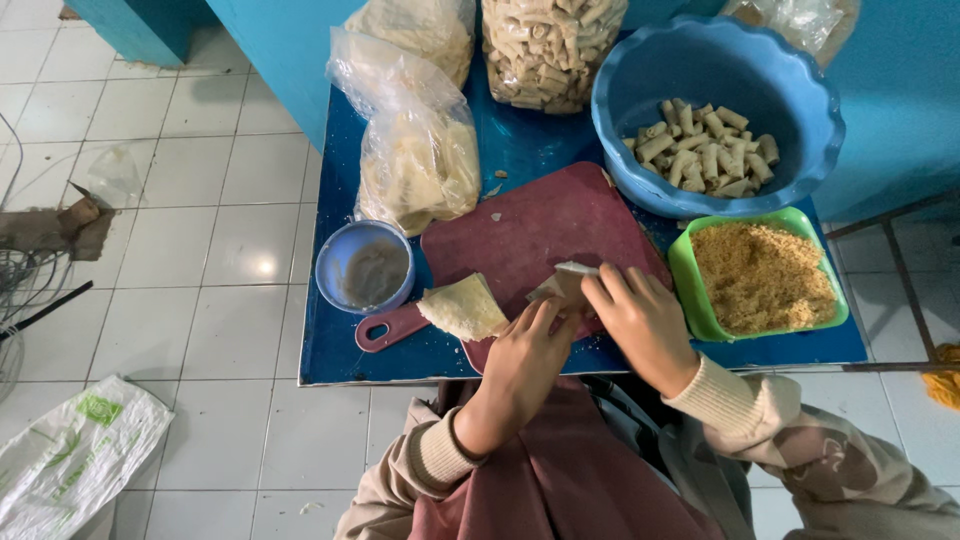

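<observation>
We're looking down on a small home-style food-prep corner: a blue table (pixel 520 150) against a turquoise wall (pixel 900 90), white floor tiles (pixel 200 230) underneath. We've got a maroon cutting board (pixel 540 230), a blue basin (pixel 715 70) of rolled snacks, a green tray (pixel 690 290) of breadcrumbs, plastic bags (pixel 415 150) of wrappers and a small bowl (pixel 365 268) of paste.

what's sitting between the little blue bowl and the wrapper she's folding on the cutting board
A stack of thin pale wrappers lies there, on the red cutting board's left edge, between the small blue bowl and the folded wrapper. Head view.
</observation>
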